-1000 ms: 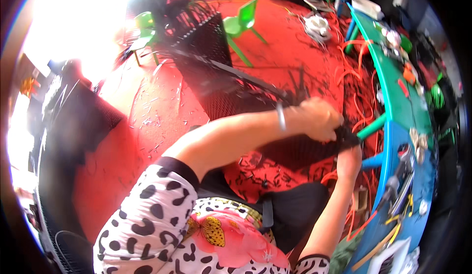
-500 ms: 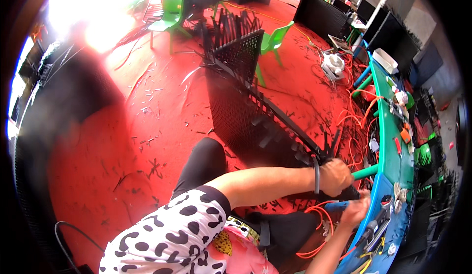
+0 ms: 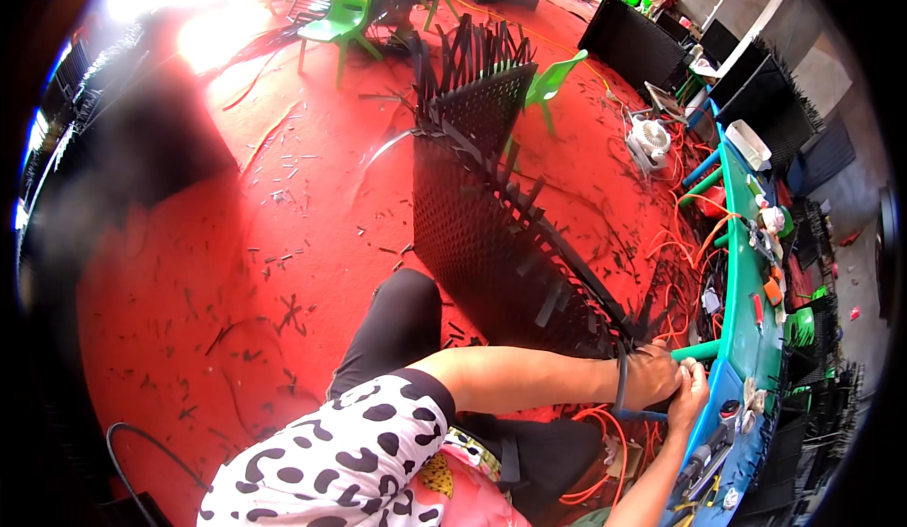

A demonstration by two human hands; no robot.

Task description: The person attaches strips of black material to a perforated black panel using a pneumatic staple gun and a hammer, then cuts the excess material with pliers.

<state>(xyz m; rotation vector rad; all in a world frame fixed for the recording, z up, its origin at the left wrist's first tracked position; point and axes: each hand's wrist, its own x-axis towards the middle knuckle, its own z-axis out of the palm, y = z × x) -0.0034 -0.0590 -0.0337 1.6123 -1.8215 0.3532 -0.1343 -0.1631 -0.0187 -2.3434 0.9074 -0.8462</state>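
Note:
A large black woven panel (image 3: 487, 258), with loose flat strips sticking out along its edges, slants from mid-picture down to my hands at the lower right. My left hand (image 3: 652, 376) is closed at the panel's near end, the arm stretched across my body. By that wrist hangs a dark flat strip (image 3: 621, 380). Close against the left hand, my right hand (image 3: 692, 397) is closed with its fingers pinched together. What lies between the right fingertips is hidden.
Beside my hands runs a green and blue table (image 3: 751, 338) bearing tools, a red-handled tool (image 3: 758, 311) and a white tray (image 3: 748, 146). A white fan (image 3: 649, 139) and orange hoses lie near it. Green chairs (image 3: 345, 12) stand farther off. Strip scraps litter the red floor (image 3: 283, 272).
My right hand has risen and come against the left hand. The left hand has shifted slightly lower, with its wrist turned. The view has shifted a little.

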